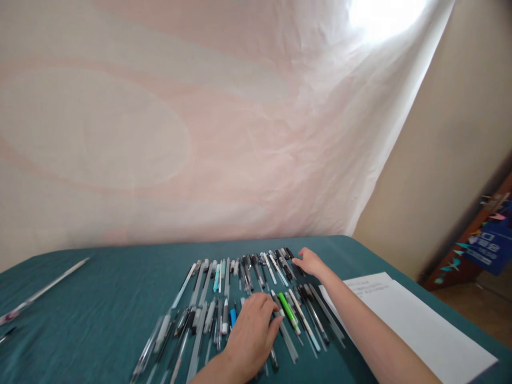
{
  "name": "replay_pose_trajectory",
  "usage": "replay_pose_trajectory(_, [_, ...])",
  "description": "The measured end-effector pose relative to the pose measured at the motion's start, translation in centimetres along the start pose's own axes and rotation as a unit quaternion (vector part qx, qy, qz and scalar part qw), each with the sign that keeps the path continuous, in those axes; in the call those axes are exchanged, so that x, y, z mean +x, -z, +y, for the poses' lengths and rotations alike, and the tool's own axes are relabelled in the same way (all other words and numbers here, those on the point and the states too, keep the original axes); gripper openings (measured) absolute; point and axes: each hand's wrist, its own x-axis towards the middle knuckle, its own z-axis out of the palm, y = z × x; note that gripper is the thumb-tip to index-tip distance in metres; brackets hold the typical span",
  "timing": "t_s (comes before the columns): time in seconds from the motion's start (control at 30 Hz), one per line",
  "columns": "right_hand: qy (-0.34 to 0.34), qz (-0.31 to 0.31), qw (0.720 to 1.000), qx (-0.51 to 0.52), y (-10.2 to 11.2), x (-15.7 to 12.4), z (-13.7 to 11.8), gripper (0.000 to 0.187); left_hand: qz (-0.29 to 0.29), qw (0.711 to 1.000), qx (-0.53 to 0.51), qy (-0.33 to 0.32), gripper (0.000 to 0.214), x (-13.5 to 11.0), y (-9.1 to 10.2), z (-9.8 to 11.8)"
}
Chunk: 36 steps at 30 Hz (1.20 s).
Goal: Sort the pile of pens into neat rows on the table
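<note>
Two rows of pens and refills lie on a dark green tablecloth (116,288). My left hand (254,325) is palm down over the front row, fingers bent and thumb apart from the index finger. Beside its fingers are a bright green pen (288,313) and a grey-clear refill (288,341). A blue-capped pen (233,316) shows just left of it. My right hand (311,263) reaches to the right end of the back row, close to a black pen (289,253). Its thumb and index finger are apart, with nothing visible between them. The pens under my left palm are hidden.
White paper sheets (424,325) with some print lie to the right, under my right forearm. A long thin white stick (48,289) lies at the far left, near a dark pen tip (7,335). A pale pink curtain (224,133) hangs behind the table.
</note>
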Motion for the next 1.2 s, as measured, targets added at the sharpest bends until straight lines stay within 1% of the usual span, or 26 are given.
replay_pose_trajectory(0.17, [-0.01,0.009,1.0,-0.019,-1.4,1.4,0.8,0.032,-0.008,1.0,0.0,0.006,0.018,0.0,0.0,0.0])
replay_pose_trajectory(0.27, [-0.01,0.011,1.0,-0.025,-1.5,1.6,1.3,0.027,-0.014,1.0,-0.002,0.009,0.018,0.1,0.1,0.1])
replay_pose_trajectory(0.37, [-0.007,0.0,1.0,-0.023,-1.4,1.5,1.8,0.013,-0.017,1.0,-0.004,0.011,0.019,0.1,0.2,0.2])
replay_pose_trajectory(0.4, [-0.006,-0.008,1.0,-0.021,-1.4,1.4,2.0,0.012,-0.018,1.0,-0.005,0.013,0.019,0.1,0.2,0.3])
replay_pose_trajectory(0.53, [-0.009,-0.045,0.999,0.002,-1.3,1.1,2.8,0.018,-0.024,0.999,-0.008,0.022,0.019,0.1,0.2,0.3])
replay_pose_trajectory(0.77, [-0.056,-0.088,0.992,0.067,-1.5,0.9,3.5,0.018,-0.014,1.0,-0.02,0.02,0.019,0.1,0.1,0.2])
replay_pose_trajectory(0.97, [-0.078,-0.11,0.986,0.103,-1.2,0.6,3.4,0.016,0.011,0.999,-0.035,0.016,0.019,0.1,0.1,0.1])
replay_pose_trajectory(1.2, [-0.091,-0.108,0.981,0.129,-0.8,0.2,3.3,0.013,0.019,0.998,-0.061,0.016,0.017,0.2,0.5,0.4])
